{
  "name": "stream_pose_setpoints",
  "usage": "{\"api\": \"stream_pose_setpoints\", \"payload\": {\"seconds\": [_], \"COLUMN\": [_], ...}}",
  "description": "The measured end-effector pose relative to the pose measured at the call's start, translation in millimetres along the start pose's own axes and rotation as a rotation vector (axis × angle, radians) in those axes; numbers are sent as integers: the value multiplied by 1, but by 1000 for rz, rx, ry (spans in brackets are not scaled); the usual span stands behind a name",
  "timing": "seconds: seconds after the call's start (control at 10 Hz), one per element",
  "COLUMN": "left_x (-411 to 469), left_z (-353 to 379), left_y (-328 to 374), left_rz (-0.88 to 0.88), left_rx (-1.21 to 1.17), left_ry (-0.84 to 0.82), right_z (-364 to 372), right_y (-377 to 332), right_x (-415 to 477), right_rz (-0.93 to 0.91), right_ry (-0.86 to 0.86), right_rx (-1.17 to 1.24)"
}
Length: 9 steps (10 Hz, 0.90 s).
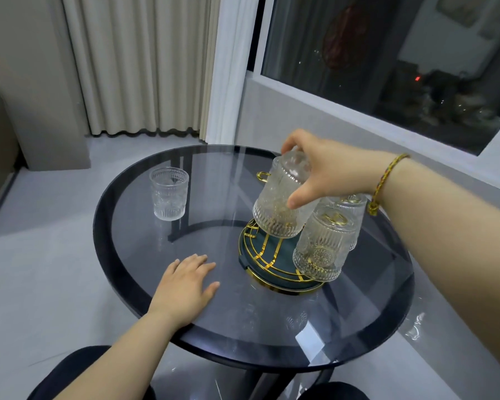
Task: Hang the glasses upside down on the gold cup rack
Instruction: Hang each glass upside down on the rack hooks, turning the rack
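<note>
The gold cup rack (267, 256) with a dark green base stands right of centre on the round glass table (162, 287). My right hand (321, 171) grips the base of a ribbed clear glass (277, 206), upside down and tilted, over the rack's left side. Two more ribbed glasses hang upside down on the rack: a near one (321, 249) and one behind it (351, 215), partly hidden by my wrist. One upright glass (169, 193) stands alone on the table's left. My left hand (185, 287) lies flat on the tabletop, fingers spread, holding nothing.
The table's dark rim (98, 226) curves round on the left. Cream curtains (139, 64) hang behind, and a window (387, 53) with its grey sill runs along the right. A gold hook (263, 176) of the rack sticks up behind the held glass.
</note>
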<state>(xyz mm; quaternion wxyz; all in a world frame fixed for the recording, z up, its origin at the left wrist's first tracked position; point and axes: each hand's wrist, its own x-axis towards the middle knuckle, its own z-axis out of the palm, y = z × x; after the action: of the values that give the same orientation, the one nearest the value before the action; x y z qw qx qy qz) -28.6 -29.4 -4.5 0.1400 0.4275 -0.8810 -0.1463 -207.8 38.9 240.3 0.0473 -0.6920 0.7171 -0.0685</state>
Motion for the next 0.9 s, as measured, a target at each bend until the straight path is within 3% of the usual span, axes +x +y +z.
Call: {"api": "stream_pose_setpoints", "payload": {"seconds": [0.3, 0.9], "left_x": [1, -1], "left_z": [1, -2], "left_y": [0, 1], "left_rz": [1, -8], "left_rx": [-4, -4], "left_ry": [15, 18], "right_z": [49, 66], "right_y": [9, 12], "right_x": [10, 15], "right_rz": [-10, -9], "right_ry": [-64, -90], "right_rx": [50, 120]}}
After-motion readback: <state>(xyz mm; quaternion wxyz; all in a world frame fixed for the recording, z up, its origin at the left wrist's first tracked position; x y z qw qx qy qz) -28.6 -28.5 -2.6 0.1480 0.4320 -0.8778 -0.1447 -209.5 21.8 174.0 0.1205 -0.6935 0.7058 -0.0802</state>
